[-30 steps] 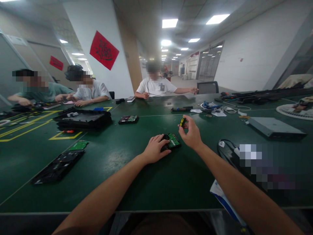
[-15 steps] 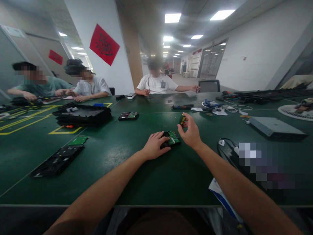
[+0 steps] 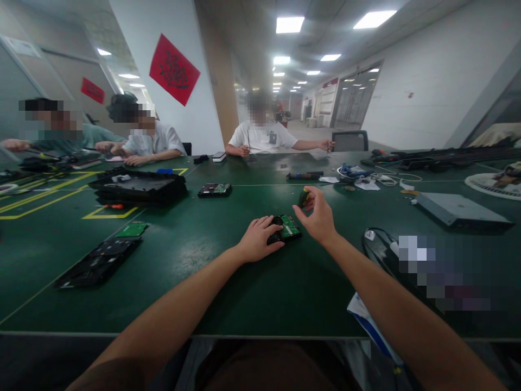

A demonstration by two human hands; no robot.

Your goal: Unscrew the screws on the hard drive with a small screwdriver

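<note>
A small hard drive (image 3: 287, 228) with a green circuit board facing up lies on the dark green table (image 3: 228, 282) in front of me. My left hand (image 3: 257, 240) rests on its near left side, fingers curled over the black edge. Just right of the drive, my right hand (image 3: 317, 214) is raised and pinches a small yellow-and-black screwdriver (image 3: 303, 196) upright by its handle. The tool's tip is hidden behind the drive and my fingers.
Another drive (image 3: 214, 189) lies further back, beside a black tray stack (image 3: 138, 187). A loose green board (image 3: 131, 229) and a black panel (image 3: 97, 262) sit at the left. Three people work at the far side. A grey box (image 3: 459, 209), cables (image 3: 382, 244) and papers (image 3: 368, 320) lie at the right.
My right hand has twisted the screwdriver handle slightly between its fingers and stayed above the drive. My left hand has kept its hold. The view has tilted down a little.
</note>
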